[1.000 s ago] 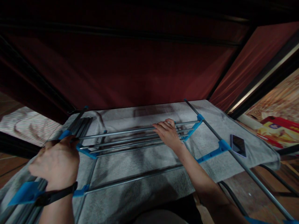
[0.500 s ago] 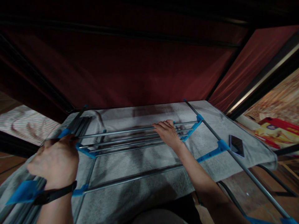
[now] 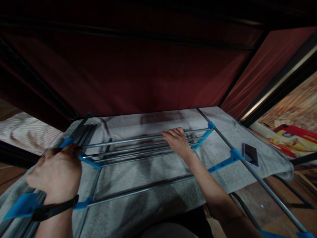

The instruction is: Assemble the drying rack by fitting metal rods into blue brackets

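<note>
A partly assembled shoe rack of grey metal tubes (image 3: 131, 140) and blue plastic brackets (image 3: 91, 161) lies across the towel. My left hand (image 3: 56, 170), with a black band at the wrist, is closed around the rack's left end beside a blue joint (image 3: 66, 142); the fingertips are largely hidden behind the hand. On the upper cross tube, right of its middle, the curled fingers of my right hand (image 3: 177, 142) grip from above. To the right, a long upright tube (image 3: 224, 137) passes through two blue brackets. One lower cross tube (image 3: 141, 190) runs nearer to me.
Several loose tubes (image 3: 85, 134) lie at the left, partly under my left arm. A phone (image 3: 250, 154) rests near the right edge of the grey towel (image 3: 158, 115). Dark red fabric (image 3: 148, 72) rises behind. A red and yellow package (image 3: 292, 140) is at far right.
My left hand has shifted slightly left, and the rack's left end has moved a little with it. My right hand keeps its hold on the upper tube, almost still.
</note>
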A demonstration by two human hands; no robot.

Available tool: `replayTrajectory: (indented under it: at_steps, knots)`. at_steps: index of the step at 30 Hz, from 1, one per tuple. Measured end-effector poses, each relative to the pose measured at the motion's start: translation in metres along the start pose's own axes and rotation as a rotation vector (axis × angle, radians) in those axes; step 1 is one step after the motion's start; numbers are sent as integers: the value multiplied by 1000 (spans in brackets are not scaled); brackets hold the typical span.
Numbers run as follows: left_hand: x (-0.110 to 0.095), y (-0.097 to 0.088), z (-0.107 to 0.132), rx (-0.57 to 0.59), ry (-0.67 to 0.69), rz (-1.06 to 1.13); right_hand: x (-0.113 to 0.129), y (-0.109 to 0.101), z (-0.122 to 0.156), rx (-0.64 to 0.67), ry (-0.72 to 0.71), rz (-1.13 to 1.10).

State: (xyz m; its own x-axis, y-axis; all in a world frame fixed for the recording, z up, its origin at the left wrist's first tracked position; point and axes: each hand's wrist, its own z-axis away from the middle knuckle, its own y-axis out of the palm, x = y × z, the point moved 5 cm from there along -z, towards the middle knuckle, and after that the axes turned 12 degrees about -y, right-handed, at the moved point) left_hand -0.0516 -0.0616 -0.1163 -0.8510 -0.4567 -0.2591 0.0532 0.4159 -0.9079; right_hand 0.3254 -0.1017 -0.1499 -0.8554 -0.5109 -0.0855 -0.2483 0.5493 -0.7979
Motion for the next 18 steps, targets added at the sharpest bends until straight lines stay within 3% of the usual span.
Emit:
replayTrajectory:
  at_steps: [3, 13, 16, 18]
  knots:
    - [-1, -1, 1, -99, 73, -86, -1, 1, 0, 25, 7, -5]
    - [6, 5, -1, -141, 77, -89, -2, -1, 2, 32, 11, -72]
    - [9, 9, -5, -124, 50, -92, -7, -12, 2, 22, -4, -171]
    - [10, 12, -7, -104, 49, -90, -23, -30, 0, -17, 24, -276]
